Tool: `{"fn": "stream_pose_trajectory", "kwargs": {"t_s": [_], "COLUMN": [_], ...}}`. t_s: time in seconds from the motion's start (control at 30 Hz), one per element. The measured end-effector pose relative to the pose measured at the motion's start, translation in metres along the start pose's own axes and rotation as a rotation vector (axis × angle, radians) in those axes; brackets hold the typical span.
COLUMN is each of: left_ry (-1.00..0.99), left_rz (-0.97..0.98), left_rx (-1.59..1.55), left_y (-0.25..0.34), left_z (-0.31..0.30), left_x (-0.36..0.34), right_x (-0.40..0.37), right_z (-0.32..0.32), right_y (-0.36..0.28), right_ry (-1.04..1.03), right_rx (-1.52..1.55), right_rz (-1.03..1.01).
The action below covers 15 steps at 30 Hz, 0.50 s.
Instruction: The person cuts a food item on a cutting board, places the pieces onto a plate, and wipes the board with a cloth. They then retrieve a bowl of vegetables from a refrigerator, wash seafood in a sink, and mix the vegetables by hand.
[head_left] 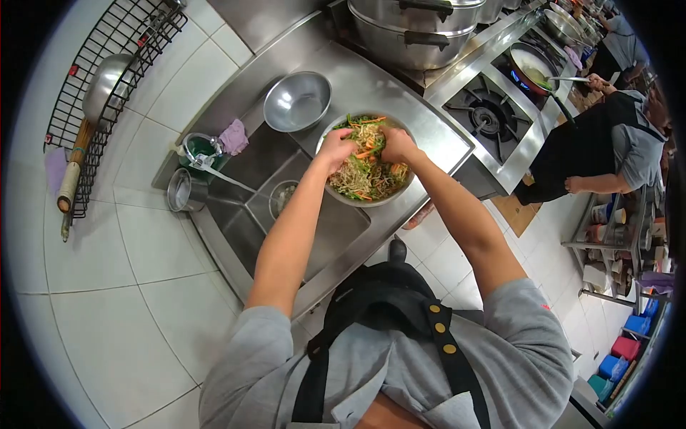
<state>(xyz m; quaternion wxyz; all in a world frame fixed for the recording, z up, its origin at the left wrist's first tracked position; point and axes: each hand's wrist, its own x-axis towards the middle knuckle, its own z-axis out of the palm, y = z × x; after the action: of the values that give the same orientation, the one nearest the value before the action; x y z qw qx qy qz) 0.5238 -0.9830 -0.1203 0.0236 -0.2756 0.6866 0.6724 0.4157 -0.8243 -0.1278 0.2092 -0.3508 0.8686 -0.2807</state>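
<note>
A wide metal bowl (374,202) on the steel counter holds shredded vegetables (361,175): pale sprout-like strands, orange carrot strips and green leaves. Over the left side of the bowl, my left hand (336,149) has its fingers curled into the mix, with the thumb toward the top. My right hand (396,144) reaches in from the opposite side, its fingers closed into the same vegetables and partly buried. Just up and left of this bowl stands a second metal bowl (299,100) with nothing visible inside.
A steel sink (314,243) lies below, with a strainer (282,196) in it. A small pot (187,191) and purple cloth (234,137) sit at its left. Large steamers (414,32) stand behind. At right are a gas burner (489,113) and a co-worker (597,139) handling a pan (530,68).
</note>
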Motion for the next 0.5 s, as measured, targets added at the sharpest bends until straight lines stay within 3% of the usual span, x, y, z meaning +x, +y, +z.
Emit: {"fn": "stream_pose_trajectory", "kwargs": {"t_s": [0.07,0.13,0.17,0.23,0.27,0.33,0.4,0.47,0.5], "left_ry": [0.037,0.065,-0.077,0.006,0.092,0.154,0.387,0.354,0.251], "left_rz": [0.022,-0.189,-0.166,-0.084,-0.005,0.161,0.209,0.208,0.120], "left_rx": [0.002,-0.152,-0.202,-0.042,0.111,0.451,0.703,0.684,0.462], "left_y": [0.006,0.032,0.045,0.029,0.014,-0.008,-0.042,-0.038,-0.036], "left_z": [-0.001,0.004,0.006,0.011,0.014,0.016,0.017,0.010,0.005], "left_x": [0.003,-0.008,-0.020,-0.002,0.010,0.019,0.035,0.032,0.029], "right_x": [0.006,0.014,0.012,0.016,0.012,-0.013,-0.035,-0.057,-0.057], "right_z": [-0.007,-0.002,-0.012,-0.022,-0.021,-0.005,0.030,0.039,0.042], "right_y": [-0.015,-0.025,-0.039,-0.047,-0.045,-0.033,-0.021,-0.023,-0.020], "right_ry": [-0.066,0.030,-0.096,-0.392,-0.386,-0.099,-0.084,-0.099,-0.103], "right_rx": [-0.086,-0.076,0.038,0.229,0.228,0.066,-0.122,-0.189,-0.190], "right_rz": [0.022,-0.003,0.057,0.174,0.172,-0.094,0.055,0.064,0.065]}}
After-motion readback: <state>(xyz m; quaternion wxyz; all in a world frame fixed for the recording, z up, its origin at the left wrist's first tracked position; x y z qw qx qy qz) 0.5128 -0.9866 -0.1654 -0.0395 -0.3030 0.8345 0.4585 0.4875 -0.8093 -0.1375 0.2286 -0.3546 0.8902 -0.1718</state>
